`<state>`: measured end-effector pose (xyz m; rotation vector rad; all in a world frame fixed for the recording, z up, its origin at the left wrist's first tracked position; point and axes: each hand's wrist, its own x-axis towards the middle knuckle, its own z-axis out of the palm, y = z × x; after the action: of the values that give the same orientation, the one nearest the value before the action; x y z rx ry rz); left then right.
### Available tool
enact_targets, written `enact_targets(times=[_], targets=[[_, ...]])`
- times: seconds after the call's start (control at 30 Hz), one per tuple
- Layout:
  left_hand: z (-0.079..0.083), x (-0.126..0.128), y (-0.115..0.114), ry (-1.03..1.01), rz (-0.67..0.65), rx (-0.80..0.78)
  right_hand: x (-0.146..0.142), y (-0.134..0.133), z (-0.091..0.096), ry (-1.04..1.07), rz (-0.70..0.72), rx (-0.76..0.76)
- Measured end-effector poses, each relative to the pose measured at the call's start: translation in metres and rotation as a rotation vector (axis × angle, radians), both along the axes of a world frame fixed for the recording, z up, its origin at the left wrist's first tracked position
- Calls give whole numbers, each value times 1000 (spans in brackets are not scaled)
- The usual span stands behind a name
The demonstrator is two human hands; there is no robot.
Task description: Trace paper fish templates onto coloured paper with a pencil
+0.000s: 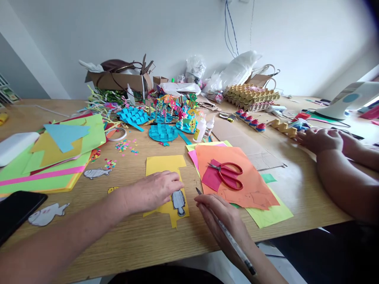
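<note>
My left hand [154, 190] lies flat, fingers together, on a yellow paper sheet [163, 165] near the table's front edge, pressing down a grey fish cutout [179, 200]. My right hand [219, 215] is closed round a pen [233, 243], its tip pointing up-left just right of the fish cutout and off the yellow sheet. Red scissors [227, 173] rest on a pink scrap atop an orange sheet [251, 185] right of my hands.
Another person's arms [331, 157] rest on the table at right. Stacked coloured paper [53, 157] and a black phone [14, 211] lie at left, with two more fish cutouts [96, 172]. Glue bottles [200, 129], blue paper crafts, egg trays [251, 94] and boxes crowd the back.
</note>
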<state>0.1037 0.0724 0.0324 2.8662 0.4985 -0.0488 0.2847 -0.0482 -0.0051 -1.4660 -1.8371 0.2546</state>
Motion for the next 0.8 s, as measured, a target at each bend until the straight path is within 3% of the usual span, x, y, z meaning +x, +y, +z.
enact_targets(times=[0.23, 0.53, 0.8], targets=[[8, 21, 13, 190, -227, 66, 2, -1, -10, -50, 23, 45], [12, 26, 14, 212, -289, 168, -5, -2, -21, 33, 40, 43], [10, 16, 15, 149, -257, 193, -5, -2, -26, 60, 9, 103]])
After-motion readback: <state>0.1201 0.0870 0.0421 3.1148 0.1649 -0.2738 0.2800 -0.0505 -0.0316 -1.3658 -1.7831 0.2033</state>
